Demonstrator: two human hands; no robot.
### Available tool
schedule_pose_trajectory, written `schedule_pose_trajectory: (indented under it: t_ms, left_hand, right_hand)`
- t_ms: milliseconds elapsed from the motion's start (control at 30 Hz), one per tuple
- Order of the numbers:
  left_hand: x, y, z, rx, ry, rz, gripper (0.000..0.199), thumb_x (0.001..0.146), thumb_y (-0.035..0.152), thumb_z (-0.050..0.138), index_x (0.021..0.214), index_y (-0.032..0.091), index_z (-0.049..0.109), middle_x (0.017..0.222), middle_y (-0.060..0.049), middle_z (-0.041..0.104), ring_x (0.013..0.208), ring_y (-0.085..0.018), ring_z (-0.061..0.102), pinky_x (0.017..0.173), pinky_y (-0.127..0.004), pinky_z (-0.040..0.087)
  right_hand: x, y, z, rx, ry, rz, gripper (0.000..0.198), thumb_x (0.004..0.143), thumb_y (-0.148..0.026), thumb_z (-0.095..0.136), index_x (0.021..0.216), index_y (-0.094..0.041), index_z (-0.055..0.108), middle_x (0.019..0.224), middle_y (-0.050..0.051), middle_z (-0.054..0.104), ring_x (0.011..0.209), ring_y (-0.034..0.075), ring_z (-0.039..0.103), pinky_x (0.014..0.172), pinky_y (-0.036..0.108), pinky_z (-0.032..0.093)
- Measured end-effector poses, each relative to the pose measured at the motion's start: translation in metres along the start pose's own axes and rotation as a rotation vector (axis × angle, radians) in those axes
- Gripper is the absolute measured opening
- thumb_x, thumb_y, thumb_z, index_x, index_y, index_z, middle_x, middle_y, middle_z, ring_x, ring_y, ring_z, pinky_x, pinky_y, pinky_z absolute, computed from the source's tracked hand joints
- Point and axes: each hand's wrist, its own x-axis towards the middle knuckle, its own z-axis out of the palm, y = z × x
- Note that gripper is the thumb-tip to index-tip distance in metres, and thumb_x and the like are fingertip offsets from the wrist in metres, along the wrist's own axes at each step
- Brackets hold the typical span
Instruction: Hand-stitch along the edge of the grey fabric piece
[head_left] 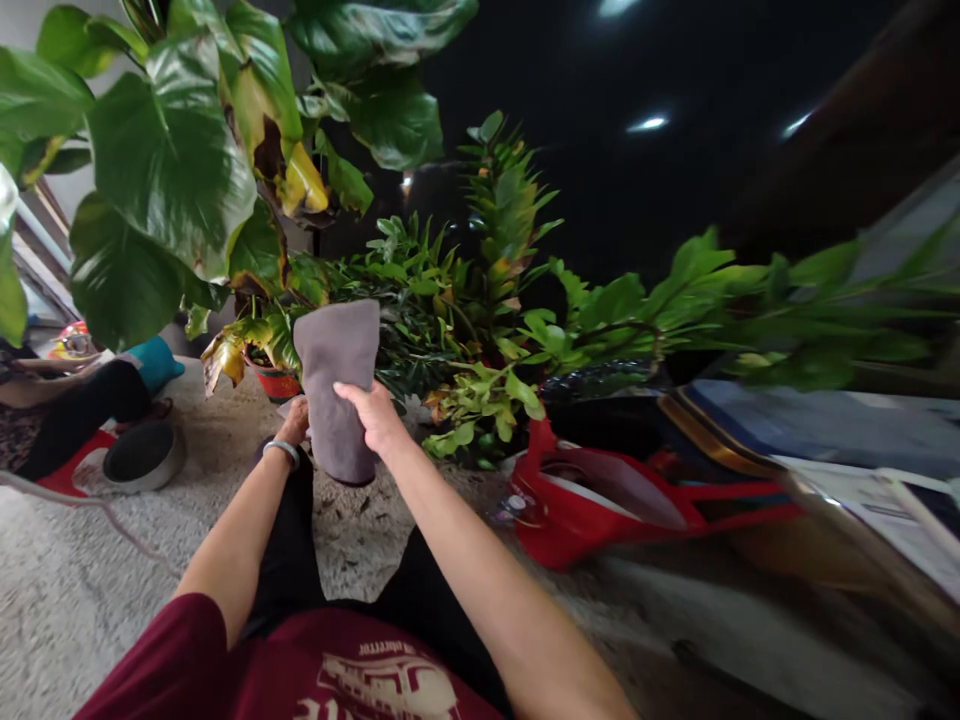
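A folded grey cloth [337,375] stands upright in front of me. My right hand [379,415] grips its right side, thumb across the front and the other fingers hidden behind it. My left hand [298,422], with a bracelet at the wrist, is just left of the cloth with its fingers curled in. A small pale bit shows beside its fingertips; I cannot make out what it is. Close beyond the left hand stands a red pot [276,382] holding a plant with yellowed, browned leaves [232,355].
Large green leaves [172,150] hang at upper left, and more potted plants [487,300] fill the middle. A red bag [585,500] lies at right beside stacked items [750,430]. At left are a grey bowl [146,455] and a seated person [75,400]. The floor [135,540] is rough concrete.
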Motion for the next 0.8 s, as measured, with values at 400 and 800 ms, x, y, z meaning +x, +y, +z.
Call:
schedule_pose_trajectory:
  t_ms: [400,800]
  left_hand:
    - [0.012,-0.015,-0.013,0.097,-0.03,-0.049,0.016,0.079,0.027,0.078,0.077,0.012,0.072,0.068,-0.007,0.07,0.052,-0.012,0.058,0.048,-0.019,0.043]
    - [0.014,-0.018,-0.018,0.165,-0.033,-0.028,0.024,0.079,0.035,0.074,0.082,0.011,0.072,0.078,-0.009,0.073,0.058,-0.012,0.06,0.053,-0.022,0.048]
  right_hand:
    - [-0.036,-0.039,-0.052,-0.032,0.037,-0.053,0.033,0.049,-0.034,0.088,0.074,-0.019,0.072,0.066,0.001,0.075,0.059,0.021,0.068,0.06,0.031,0.056]
    - [-0.06,0.036,-0.074,0.293,0.237,0.425,0.016,0.058,-0.031,0.079,0.064,-0.022,0.067,0.054,0.006,0.07,0.059,0.029,0.073,0.058,0.04,0.062]
